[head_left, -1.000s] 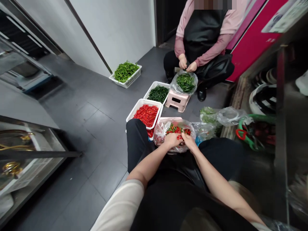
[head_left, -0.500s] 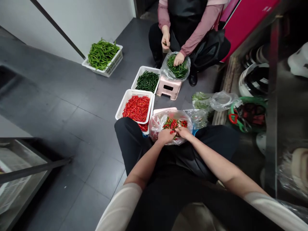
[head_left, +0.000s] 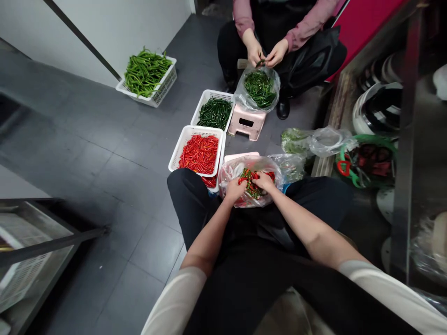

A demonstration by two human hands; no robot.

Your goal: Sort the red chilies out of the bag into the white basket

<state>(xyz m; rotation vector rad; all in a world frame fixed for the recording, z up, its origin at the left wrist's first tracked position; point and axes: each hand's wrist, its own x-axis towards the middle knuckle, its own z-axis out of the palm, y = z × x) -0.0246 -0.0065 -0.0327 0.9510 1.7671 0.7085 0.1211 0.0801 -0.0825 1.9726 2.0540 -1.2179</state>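
1. From here I see the left hand (head_left: 234,190) at the near left side of an open clear bag (head_left: 226,173), its thumb and fingers pinched together on a red pepper (head_left: 242,180).
2. The right hand (head_left: 264,182) reaches into the same bag, just right of the left hand and apart from it. Its fingers curl down among the peppers — whether they grip one, I cannot tell.
3. Between and under both hands lies the heap of mixed red and green peppers (head_left: 254,190), inside the bag.
4. Beyond the left hand and to its left, a white basket (head_left: 174,157) holds red peppers (head_left: 199,153). Past it, another white basket (head_left: 198,106) holds dark green peppers (head_left: 214,113).
5. Farther out to the left of that hand, a third basket (head_left: 163,94) on the floor is heaped with long, lighter green peppers (head_left: 146,72).
6. Ahead of the right hand, a pink stool (head_left: 236,122) bears a bag of green peppers (head_left: 260,88). Over it, another person's two hands (head_left: 277,53) meet at a green pepper (head_left: 260,62).
7. Just beyond the right hand, to its right, lies a crumpled clear bag (head_left: 290,165); a green-rimmed basket (head_left: 355,180) sits farther right.
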